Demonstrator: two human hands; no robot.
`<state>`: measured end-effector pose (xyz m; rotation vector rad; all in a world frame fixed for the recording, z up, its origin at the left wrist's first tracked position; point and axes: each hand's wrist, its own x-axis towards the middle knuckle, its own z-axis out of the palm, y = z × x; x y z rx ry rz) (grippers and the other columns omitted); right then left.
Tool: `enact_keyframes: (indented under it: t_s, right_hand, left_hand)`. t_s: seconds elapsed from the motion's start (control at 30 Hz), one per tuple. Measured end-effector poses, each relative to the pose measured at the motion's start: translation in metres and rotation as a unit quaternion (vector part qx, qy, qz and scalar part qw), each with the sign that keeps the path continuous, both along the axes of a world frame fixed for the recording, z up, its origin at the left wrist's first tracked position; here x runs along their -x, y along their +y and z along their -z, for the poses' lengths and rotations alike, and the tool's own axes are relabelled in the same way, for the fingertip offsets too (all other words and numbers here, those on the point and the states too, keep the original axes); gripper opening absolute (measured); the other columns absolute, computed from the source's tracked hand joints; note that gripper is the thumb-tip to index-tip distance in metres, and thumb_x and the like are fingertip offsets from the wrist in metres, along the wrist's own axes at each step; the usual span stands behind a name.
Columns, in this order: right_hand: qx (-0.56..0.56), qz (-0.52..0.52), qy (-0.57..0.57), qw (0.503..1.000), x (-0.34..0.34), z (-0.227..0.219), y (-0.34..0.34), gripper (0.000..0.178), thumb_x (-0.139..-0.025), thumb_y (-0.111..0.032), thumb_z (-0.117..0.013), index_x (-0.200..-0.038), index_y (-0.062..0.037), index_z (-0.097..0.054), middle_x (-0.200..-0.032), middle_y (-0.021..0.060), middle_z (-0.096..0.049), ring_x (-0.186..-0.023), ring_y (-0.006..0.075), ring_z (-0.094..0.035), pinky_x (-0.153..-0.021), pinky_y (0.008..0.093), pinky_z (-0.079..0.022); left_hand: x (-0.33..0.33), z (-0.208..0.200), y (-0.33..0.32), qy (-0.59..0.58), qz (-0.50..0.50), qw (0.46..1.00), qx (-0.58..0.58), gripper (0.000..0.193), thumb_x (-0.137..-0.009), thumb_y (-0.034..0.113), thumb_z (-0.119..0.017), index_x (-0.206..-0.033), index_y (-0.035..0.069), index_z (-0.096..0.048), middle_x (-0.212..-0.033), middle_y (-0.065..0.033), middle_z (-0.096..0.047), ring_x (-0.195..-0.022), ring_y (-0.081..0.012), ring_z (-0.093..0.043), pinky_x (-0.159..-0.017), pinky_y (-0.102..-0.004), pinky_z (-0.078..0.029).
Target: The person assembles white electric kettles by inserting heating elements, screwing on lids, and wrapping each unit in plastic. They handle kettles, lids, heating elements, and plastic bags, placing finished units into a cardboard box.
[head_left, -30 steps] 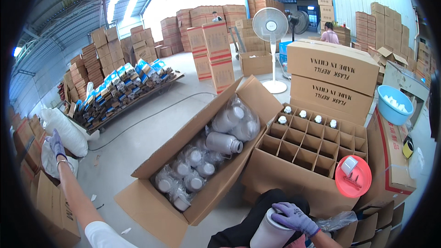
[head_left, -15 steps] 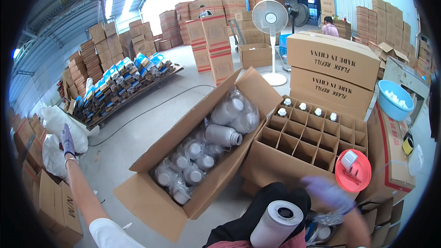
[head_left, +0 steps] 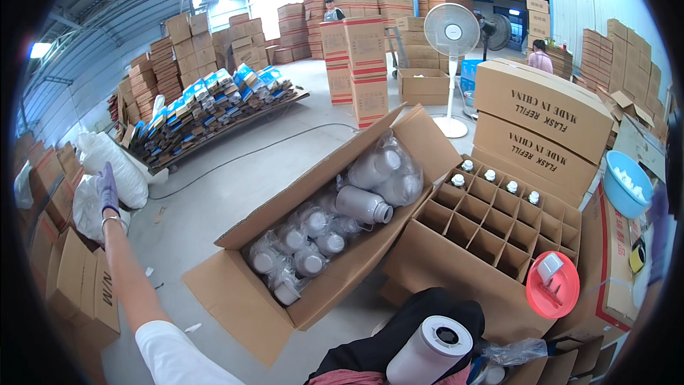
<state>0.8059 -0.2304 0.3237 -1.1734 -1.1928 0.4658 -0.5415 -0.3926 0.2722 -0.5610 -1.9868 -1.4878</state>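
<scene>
Left hand [head_left: 107, 191], purple glove, arm stretched out to the left: fingers straight and close together, no grip on anything visible. It shows in front of a white sack [head_left: 121, 167]; cannot tell if they touch. Right hand [head_left: 659, 221], also purple glove, at the far right, blurred and partly lost in the dark rim, near the blue basin [head_left: 627, 203]; cannot tell how far open or if it has hold of anything.

White cylinder [head_left: 420, 360] in the person's lap, tilted, dark round hole in its top end, no hand on it. Clear plastic bag [head_left: 516, 351] just right of the lap.

Basin has white pieces [head_left: 627, 184] inside, at the far end of a red-striped carton [head_left: 614, 278]; tape roll [head_left: 638, 258] by that carton's right edge. Divided carton [head_left: 456, 257] in front: four white-topped bottles [head_left: 511, 186] in the row along its far edge, one more a row nearer, by the far left corner. Red dish [head_left: 570, 306] at its near right corner, holding a white cup [head_left: 549, 266] and small red pieces [head_left: 552, 289]. Open long carton [head_left: 342, 285] to the left: bagged bottles [head_left: 310, 260] inside, plus one grey bottle [head_left: 360, 204] on its side near the right edge.
</scene>
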Motion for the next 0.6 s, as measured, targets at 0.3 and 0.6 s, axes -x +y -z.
enact_keyframes:
  t_s: [0.3,0.6]
  right_hand:
    - [0.067,-0.406,-0.405,0.816,0.3,0.22,-0.001,0.039,-0.098,-0.023,-0.058,-0.131,-0.0024,-0.056,-0.132,0.0185,-0.055,-0.124,0.0304,-0.052,-0.107,0.0397,-0.042]
    - [0.057,-0.44,-0.403,0.801,0.37,0.3,-0.021,0.061,-0.096,-0.049,-0.055,-0.141,-0.0073,-0.05,-0.139,0.0212,-0.052,-0.131,0.0388,-0.048,-0.111,0.0457,-0.037]
  left_hand:
    - [-0.055,-0.05,0.033,0.059,-0.011,0.981,0.184,0.051,-0.091,0.048,-0.056,-0.101,-0.001,-0.068,-0.093,-0.0163,-0.067,-0.089,-0.0274,-0.061,-0.08,-0.0411,-0.047]
    - [-0.434,-0.125,0.407,0.122,0.452,0.829,0.307,0.069,-0.098,0.031,-0.052,-0.154,0.0,-0.027,-0.153,-0.0202,-0.039,-0.14,-0.0271,-0.038,-0.116,-0.0332,-0.028]
